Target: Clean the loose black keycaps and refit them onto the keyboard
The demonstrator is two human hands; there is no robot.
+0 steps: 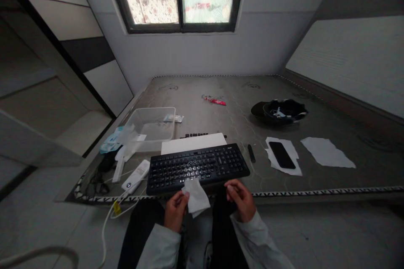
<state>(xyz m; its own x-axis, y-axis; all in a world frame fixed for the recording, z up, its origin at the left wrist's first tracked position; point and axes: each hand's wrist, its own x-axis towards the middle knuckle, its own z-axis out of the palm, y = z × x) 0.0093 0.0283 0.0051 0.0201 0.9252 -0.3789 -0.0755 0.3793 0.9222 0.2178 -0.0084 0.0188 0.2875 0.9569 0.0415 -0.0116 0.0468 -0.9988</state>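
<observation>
A white tissue, creased and partly folded, hangs from my left hand, with its thumb and fingers pinched on the corner. Its upper edge overlaps the front of a black keyboard, which lies slightly tilted at the mattress edge above my knees. Close to the keyboard's front right side is my right hand, its fingers curled and pressed together. What it holds, if anything, is too small to make out. Behind the keyboard lies a white sheet or box, partly covering another dark keyboard.
Left of the keyboard are a white power strip with cables and a clear plastic bin. To the right lie a small black stick, a phone on white paper, another paper and a dark cap. Farther back is a red packet.
</observation>
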